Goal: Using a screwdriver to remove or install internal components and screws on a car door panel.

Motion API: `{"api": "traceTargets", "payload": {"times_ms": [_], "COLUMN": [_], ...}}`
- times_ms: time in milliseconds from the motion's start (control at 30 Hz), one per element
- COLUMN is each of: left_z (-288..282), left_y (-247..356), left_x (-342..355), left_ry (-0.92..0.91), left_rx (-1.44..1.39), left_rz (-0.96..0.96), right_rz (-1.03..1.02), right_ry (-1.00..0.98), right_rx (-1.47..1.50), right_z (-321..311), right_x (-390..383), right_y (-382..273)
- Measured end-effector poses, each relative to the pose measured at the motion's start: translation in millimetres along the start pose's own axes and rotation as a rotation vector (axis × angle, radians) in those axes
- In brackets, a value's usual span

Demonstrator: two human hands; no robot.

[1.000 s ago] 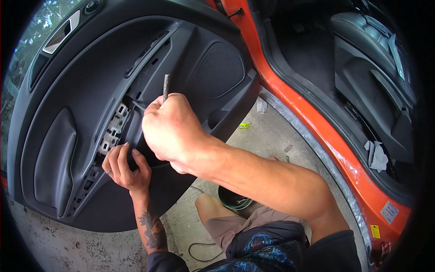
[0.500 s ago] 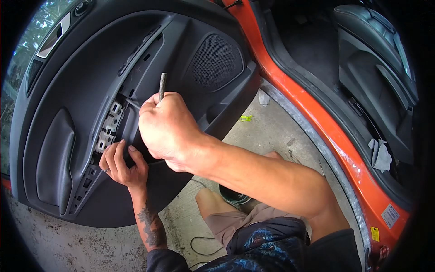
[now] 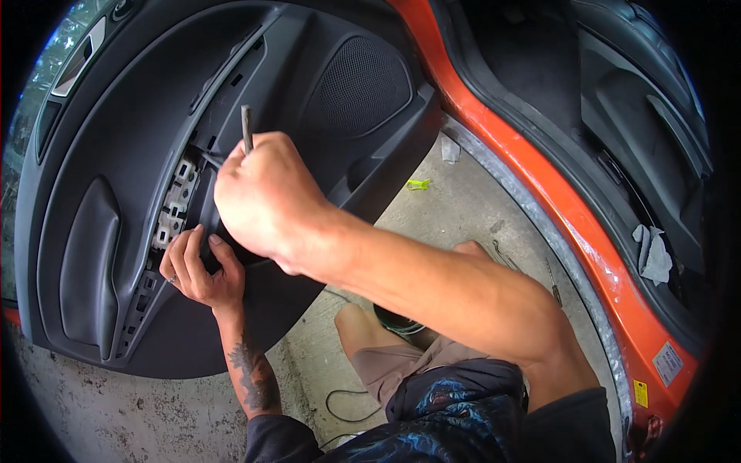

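My right hand point(image 3: 266, 197) is closed round a grey metal rod point(image 3: 247, 127), whose upper end sticks out above the fist. The rest of the rod is hidden in the hand. It is held over the black car door panel point(image 3: 170, 332), close to a white slotted bracket point(image 3: 177, 197) set in a long recess. Below the bracket my left hand point(image 3: 204, 274) is bent over a dark pull handle point(image 3: 207, 251) in the panel, with fingers on one side and the thumb on the other. A thin grey piece point(image 3: 212, 160) shows beside the right fist; its nature is unclear.
An orange door sill point(image 3: 532, 177) and a black seat point(image 3: 648, 139) lie to the right. On the concrete floor are a yellow-green clip point(image 3: 417, 184), a wrench point(image 3: 505, 255), a black container point(image 3: 397, 320) and a cable point(image 3: 340, 417). Crumpled white paper point(image 3: 654, 255) rests by the seat.
The view has shifted a little, so the door sits higher in it. My right hand and the rod have moved slightly left over the panel. My left hand stays at the handle.
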State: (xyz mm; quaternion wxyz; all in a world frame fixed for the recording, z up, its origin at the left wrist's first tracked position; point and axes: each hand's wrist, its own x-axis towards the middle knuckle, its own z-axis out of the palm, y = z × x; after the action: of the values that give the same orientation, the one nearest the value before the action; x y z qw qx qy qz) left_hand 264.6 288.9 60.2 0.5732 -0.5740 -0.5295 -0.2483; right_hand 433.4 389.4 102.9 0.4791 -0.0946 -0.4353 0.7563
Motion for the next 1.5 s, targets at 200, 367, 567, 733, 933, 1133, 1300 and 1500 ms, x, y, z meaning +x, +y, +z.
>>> {"api": "traceTargets", "payload": {"times_ms": [200, 367, 567, 733, 933, 1133, 1300, 1500], "left_z": [0, 0, -2, 0, -2, -14, -25, -22], "left_y": [1, -2, -4, -3, -5, 4, 7, -26], "left_x": [-1, -3, -4, -3, -4, 9, 42, 83], "left_ry": [0.007, -0.003, -0.036, -0.013, -0.012, -0.029, -0.053, -0.410], "left_rx": [0.008, -0.033, 0.014, 0.016, 0.040, -0.004, 0.240, 0.304], "left_rz": [0.004, -0.046, -0.032, -0.026, 0.024, 0.006, 0.043, 0.117], "right_rz": [-0.014, -0.080, -0.114, -0.191, -0.382, -0.145, 0.114, 0.165], "right_ry": [-0.087, -0.016, -0.010, -0.064, -0.171, 0.090, 0.458, 0.775], "right_rx": [-0.153, -0.103, -0.056, -0.331, -0.528, -0.378, -0.529, -1.045], "right_z": [-8, -5, -2, -12, -53, -159, -275, -381], "right_x": [0, -7, -24, -32, -57, -134, -213, -318], "right_y": [-5, 4, 2, -15, -17, 13, 83, 159]}}
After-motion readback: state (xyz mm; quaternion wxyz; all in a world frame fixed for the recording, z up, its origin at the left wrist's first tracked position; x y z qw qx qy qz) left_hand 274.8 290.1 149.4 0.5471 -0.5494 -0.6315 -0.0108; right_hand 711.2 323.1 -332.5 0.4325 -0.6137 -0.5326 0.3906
